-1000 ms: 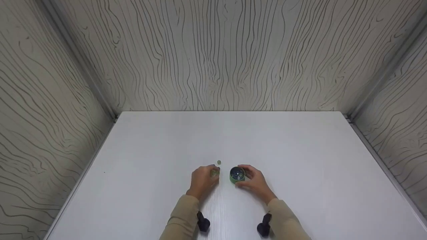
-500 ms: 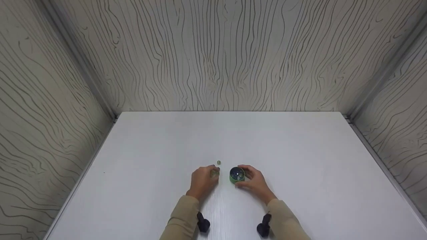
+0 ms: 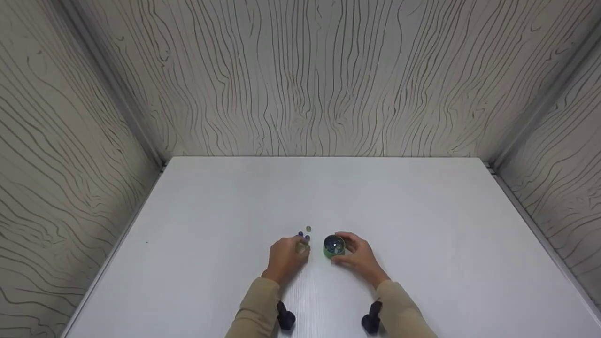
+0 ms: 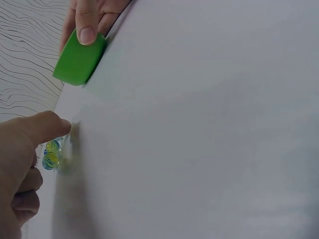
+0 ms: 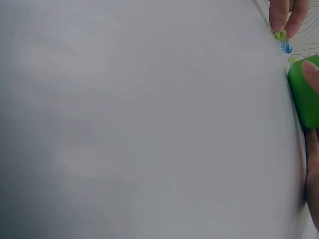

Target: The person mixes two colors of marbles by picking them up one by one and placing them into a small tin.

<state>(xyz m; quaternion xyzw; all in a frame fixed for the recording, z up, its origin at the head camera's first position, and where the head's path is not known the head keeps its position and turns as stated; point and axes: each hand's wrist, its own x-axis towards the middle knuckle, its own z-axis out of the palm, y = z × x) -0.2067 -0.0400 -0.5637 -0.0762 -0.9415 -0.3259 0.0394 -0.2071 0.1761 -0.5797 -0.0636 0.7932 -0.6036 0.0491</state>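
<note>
My right hand (image 3: 359,256) grips a small round green container (image 5: 305,94) by its sides, thumb on the near side. Its inside looks dark with bright glints in the head view; its contents are unclear. To the left, my left hand (image 3: 286,256) is low over the table, its thumb and forefinger about a yellow-green glass marble (image 5: 280,35). A blue marble (image 5: 286,47) lies close to those fingertips. Swirled blue-yellow marbles (image 4: 51,160) show past the left forefinger in the left wrist view. Part of this group is hidden by the left hand.
A lone greenish marble (image 3: 308,228) lies on the white table (image 3: 399,202) beyond the hands. Dark blue marbles (image 3: 301,234) sit just past the left fingertips. Wood-patterned walls (image 3: 300,94) stand behind and at both sides. Black wrist devices (image 3: 286,319) hang at both sleeves.
My left hand has drawn slightly back toward me, so the dark blue marbles past its fingertips show more. The right hand and the green container stay in place.
</note>
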